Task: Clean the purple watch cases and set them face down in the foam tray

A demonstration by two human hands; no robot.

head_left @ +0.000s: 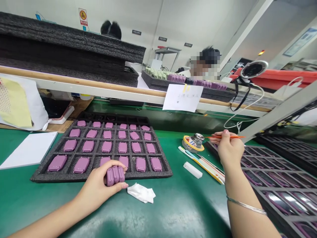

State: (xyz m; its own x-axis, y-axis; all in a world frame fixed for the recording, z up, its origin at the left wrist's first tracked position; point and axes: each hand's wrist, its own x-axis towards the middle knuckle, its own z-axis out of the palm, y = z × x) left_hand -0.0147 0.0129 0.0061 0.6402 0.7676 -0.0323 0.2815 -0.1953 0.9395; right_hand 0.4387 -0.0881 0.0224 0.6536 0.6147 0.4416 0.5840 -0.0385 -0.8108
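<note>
Three purple plastic cases (pixel 115 176) are pressed side by side in my left hand (pixel 101 178), its fingers wrapped round them at the near edge of a black foam tray (pixel 101 177). More such cases sit singly in the tray's compartments. My right hand (pixel 230 147) pinches a thin orange stick like a fine brush (pixel 213 137), held nearly level. Its tip points left, close to a small metal-topped bottle (pixel 198 137) standing in a yellow roll of tape (pixel 189 147). A crumpled white tissue (pixel 141 192) lies right of my left hand.
Toothbrushes (pixel 205 165) and a white block (pixel 192 170) lie between the hands. At right, another foam tray (pixel 260 172) holds dark glossy-faced purple cases. A shelf rail (pixel 138 89) crosses above the bench, with a paper note (pixel 183 97) on it. A person (pixel 205 66) sits beyond.
</note>
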